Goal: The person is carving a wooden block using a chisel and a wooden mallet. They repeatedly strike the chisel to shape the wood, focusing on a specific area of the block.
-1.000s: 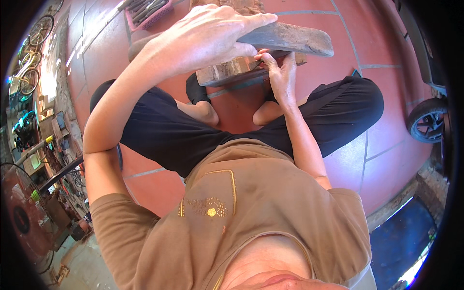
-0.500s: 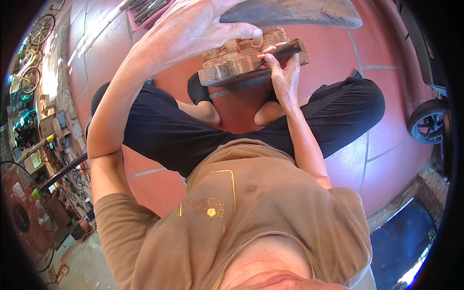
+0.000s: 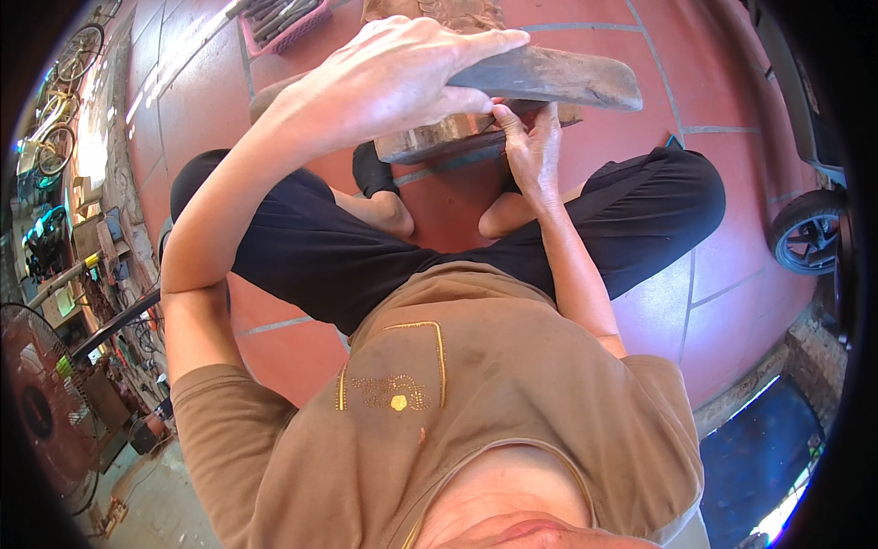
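My left hand (image 3: 402,82) is closed around a long, flat wooden mallet (image 3: 576,78), its rounded end pointing right. The mallet lies across my view above a carved block of brown wood (image 3: 439,142), covering most of the carving. My right hand (image 3: 535,151) is at the right part of the block, just under the mallet, fingers pinched around a dark chisel (image 3: 523,106). Most of the chisel is hidden behind the mallet, including its tip. Whether mallet and chisel touch I cannot tell.
The block sits on red floor tiles between my feet, my legs bent out to both sides. A pink basket (image 3: 286,27) of several tools stands at the far left. A wheel (image 3: 809,231) is on the right, a fan (image 3: 46,412) on the left.
My left hand has brought the mallet nearer and lower, over the block and the chisel. The far part of the block's top now shows beyond it. My right hand has barely moved.
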Action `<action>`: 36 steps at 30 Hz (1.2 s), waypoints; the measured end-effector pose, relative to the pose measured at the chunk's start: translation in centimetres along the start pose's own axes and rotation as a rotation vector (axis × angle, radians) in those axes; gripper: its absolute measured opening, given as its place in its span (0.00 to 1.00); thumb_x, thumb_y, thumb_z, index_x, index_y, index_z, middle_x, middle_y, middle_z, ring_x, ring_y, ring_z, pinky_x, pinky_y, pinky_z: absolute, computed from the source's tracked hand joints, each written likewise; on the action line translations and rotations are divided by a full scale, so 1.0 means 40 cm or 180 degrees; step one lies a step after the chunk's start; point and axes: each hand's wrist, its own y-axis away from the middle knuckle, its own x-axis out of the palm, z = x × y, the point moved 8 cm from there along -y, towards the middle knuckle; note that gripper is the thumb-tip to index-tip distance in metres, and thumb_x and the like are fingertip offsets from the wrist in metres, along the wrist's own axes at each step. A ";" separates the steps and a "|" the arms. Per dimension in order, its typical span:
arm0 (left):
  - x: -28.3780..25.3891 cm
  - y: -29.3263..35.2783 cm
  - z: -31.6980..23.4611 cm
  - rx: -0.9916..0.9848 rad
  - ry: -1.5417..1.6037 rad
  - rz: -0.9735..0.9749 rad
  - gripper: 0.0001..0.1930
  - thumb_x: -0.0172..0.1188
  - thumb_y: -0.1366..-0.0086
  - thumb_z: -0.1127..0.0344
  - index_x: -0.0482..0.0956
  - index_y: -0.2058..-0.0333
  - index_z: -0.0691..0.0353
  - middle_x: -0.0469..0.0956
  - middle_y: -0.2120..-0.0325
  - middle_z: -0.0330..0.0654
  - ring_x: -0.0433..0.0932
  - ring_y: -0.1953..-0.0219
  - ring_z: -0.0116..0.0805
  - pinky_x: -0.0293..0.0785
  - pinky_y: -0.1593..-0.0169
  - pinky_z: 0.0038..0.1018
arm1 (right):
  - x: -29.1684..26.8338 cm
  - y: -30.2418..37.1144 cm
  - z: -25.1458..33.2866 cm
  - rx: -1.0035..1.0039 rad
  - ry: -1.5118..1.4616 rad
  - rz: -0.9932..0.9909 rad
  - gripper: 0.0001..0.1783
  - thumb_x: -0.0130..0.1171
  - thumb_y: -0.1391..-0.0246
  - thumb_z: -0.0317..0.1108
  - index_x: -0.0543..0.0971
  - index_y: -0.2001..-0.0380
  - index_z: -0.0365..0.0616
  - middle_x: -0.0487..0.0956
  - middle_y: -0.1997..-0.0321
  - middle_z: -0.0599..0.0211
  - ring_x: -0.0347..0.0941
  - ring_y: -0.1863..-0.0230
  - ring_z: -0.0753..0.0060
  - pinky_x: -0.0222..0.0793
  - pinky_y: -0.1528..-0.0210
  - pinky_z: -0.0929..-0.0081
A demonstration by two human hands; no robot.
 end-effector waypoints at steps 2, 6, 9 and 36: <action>0.008 -0.001 0.000 -0.0023 -0.0282 0.0132 0.35 0.65 0.39 0.57 0.65 0.33 0.48 0.82 0.57 0.54 0.82 0.58 0.53 0.77 0.52 0.41 | 0.000 0.000 0.001 0.0005 0.0026 0.0000 0.14 0.59 0.39 0.18 0.69 0.54 0.38 0.80 0.61 0.66 0.78 0.57 0.74 0.75 0.50 0.76; -0.047 -0.023 -0.025 0.0064 0.0210 0.0313 0.36 0.63 0.35 0.57 0.62 0.32 0.62 0.79 0.51 0.60 0.82 0.52 0.53 0.76 0.48 0.38 | -0.008 -0.003 0.004 -0.0080 -0.0053 -0.0036 0.13 0.59 0.39 0.19 0.69 0.54 0.38 0.80 0.61 0.65 0.79 0.59 0.74 0.75 0.51 0.76; -0.066 -0.022 -0.050 0.0143 0.0430 -0.0264 0.36 0.65 0.37 0.58 0.63 0.32 0.56 0.81 0.54 0.57 0.82 0.55 0.53 0.77 0.50 0.39 | -0.005 -0.002 0.014 -0.0095 -0.0037 -0.0035 0.12 0.59 0.39 0.19 0.69 0.54 0.38 0.80 0.61 0.65 0.79 0.59 0.74 0.75 0.51 0.76; -0.042 0.068 0.046 -0.0620 0.0994 -0.0600 0.33 0.65 0.35 0.57 0.67 0.36 0.65 0.81 0.59 0.54 0.82 0.58 0.48 0.77 0.53 0.36 | -0.014 -0.006 -0.017 0.0204 -0.0549 0.0045 0.14 0.58 0.36 0.23 0.69 0.50 0.43 0.79 0.57 0.67 0.80 0.58 0.73 0.77 0.55 0.75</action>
